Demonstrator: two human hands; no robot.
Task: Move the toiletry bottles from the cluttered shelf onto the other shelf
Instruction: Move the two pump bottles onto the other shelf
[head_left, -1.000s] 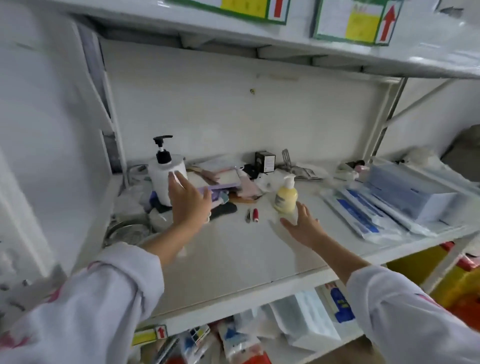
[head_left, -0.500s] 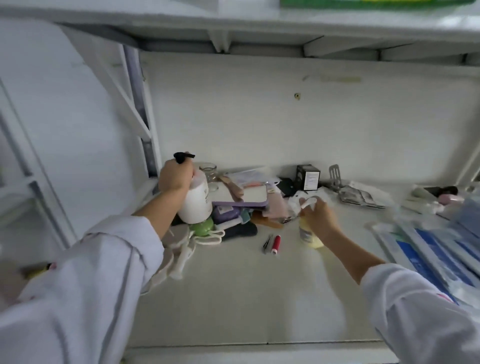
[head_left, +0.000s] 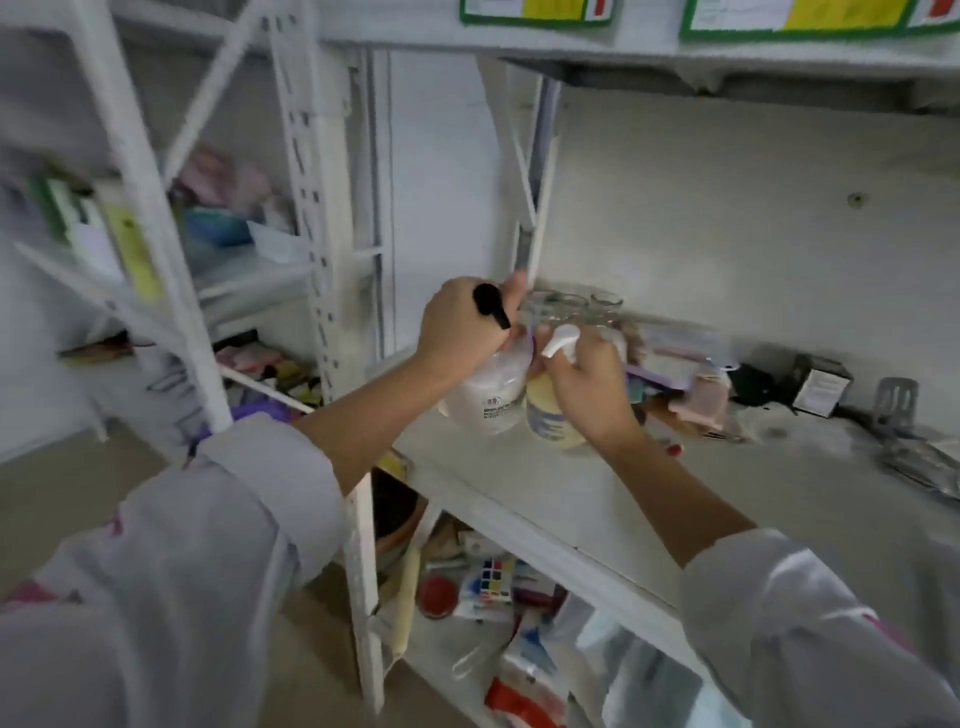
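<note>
Here, hands (head_left: 460, 327) (head_left: 587, 384) clamped on bottles (head_left: 493, 395) (head_left: 545, 415) above cluttered white shelf (head_left: 727, 493).

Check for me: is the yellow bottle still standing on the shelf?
No, the right hand grips the yellow bottle lifted off the shelf, close beside the white pump bottle held in the left hand.

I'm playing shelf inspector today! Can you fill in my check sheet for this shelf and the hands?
Surface: white shelf, bare at its front.
Job's things: white pump bottle and yellow pump bottle, side by side, lifted near the shelf's left end.
Clutter: glass jars, purple and pink items, black box along the back.
Hands: left hand grips the white bottle's top; right hand grips the yellow one.
Cables: nothing seen.
Surroundings: second rack to the left, blurred; stuffed lower shelf.
</note>
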